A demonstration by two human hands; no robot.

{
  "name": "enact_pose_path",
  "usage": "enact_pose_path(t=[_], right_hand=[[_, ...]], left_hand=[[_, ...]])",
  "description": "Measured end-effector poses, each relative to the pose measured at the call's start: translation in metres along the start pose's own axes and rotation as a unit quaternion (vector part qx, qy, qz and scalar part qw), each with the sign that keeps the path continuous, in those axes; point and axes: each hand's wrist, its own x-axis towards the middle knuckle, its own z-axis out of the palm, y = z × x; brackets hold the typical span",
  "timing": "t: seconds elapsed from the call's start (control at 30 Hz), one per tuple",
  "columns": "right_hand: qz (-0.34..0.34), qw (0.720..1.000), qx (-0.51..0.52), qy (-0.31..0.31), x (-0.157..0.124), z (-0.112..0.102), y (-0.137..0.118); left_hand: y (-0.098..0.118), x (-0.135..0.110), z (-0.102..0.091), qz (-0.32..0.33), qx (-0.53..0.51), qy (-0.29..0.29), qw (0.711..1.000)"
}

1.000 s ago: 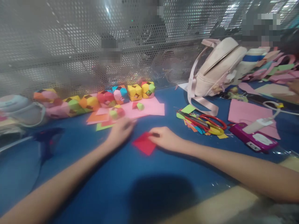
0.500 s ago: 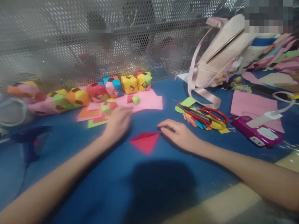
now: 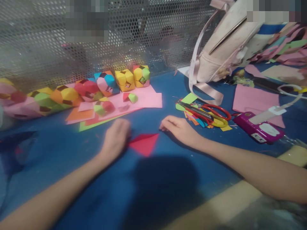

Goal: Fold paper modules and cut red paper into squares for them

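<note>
A red folded paper piece [image 3: 144,145] lies on the blue table between my hands. My left hand [image 3: 116,135], blurred, is closed with its fingers curled downward, at the paper's left corner; anything inside it is hidden. Just beyond the right corner, my right hand [image 3: 176,127] rests on the table with its fingertips drawn together, apart from the paper. Nothing shows in its fingers. Behind the left hand, a small red-and-green folded piece [image 3: 130,97] and a multicoloured folded piece [image 3: 104,108] sit on pink paper sheets [image 3: 152,97].
Several folded paper balls [image 3: 124,80] line the back left by a perforated metal panel [image 3: 153,44]. Scissors [image 3: 203,113] lie on paper scraps at right, near a purple power strip [image 3: 259,127], pink paper [image 3: 255,99] and a pale bag [image 3: 218,54]. A blurred dark glue gun [image 3: 14,147] stands left.
My left hand has drawn back from the pink sheets to beside the red paper. My right hand's fingers have curled closer together. The view has shifted slightly.
</note>
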Motion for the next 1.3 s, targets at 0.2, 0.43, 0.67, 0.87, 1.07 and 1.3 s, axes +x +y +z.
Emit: enact_pose_path(t=[0.2, 0.43, 0.67, 0.87, 1.07, 1.3], right_hand=[[-0.044, 0.997, -0.061, -0.032, 0.0, 0.0, -0.001], [-0.094, 0.993, -0.073, 0.0, -0.003, -0.011, -0.012], [-0.257, 0.915, -0.091, 0.297, -0.002, -0.086, -0.033], [-0.367, 0.85, -0.052, 0.376, -0.004, -0.112, -0.038], [-0.19, 0.968, -0.12, 0.113, -0.014, -0.051, -0.036], [-0.177, 0.97, -0.167, 0.018, -0.012, -0.027, -0.015]], left_hand=[[0.006, 0.002, -0.001, 0.004, 0.056, 0.003, 0.998], [0.003, 0.012, 0.0, -0.017, 0.042, -0.015, 0.999], [-0.01, 0.017, 0.002, -0.029, 0.021, -0.042, 0.998], [-0.003, 0.016, 0.007, -0.044, -0.002, -0.038, 0.998], [-0.004, 0.014, 0.005, -0.036, -0.028, -0.045, 0.998], [-0.003, 0.013, 0.004, -0.048, -0.028, -0.054, 0.997]])
